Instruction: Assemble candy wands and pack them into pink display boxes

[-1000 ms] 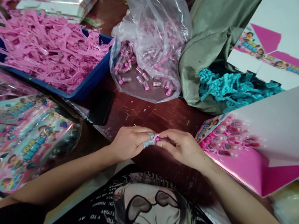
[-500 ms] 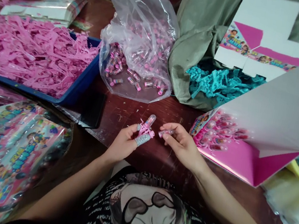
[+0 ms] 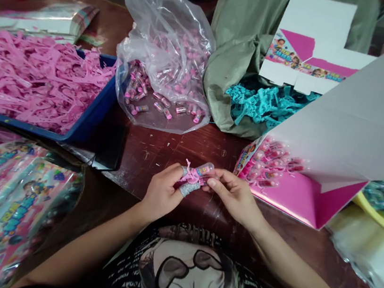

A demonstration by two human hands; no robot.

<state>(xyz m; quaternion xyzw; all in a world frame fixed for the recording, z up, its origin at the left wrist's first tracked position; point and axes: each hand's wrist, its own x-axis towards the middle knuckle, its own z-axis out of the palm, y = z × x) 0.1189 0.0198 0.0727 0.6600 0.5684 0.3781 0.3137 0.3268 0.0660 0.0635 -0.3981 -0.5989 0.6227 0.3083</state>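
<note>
Over the dark wooden bench (image 3: 147, 157), at lower centre of the frame, the left grip (image 3: 162, 192) and the right grip (image 3: 234, 197) pinch together on a light, slick clear plastic capsule (image 3: 202, 171), likely safest held by its smooth barrel.
</note>
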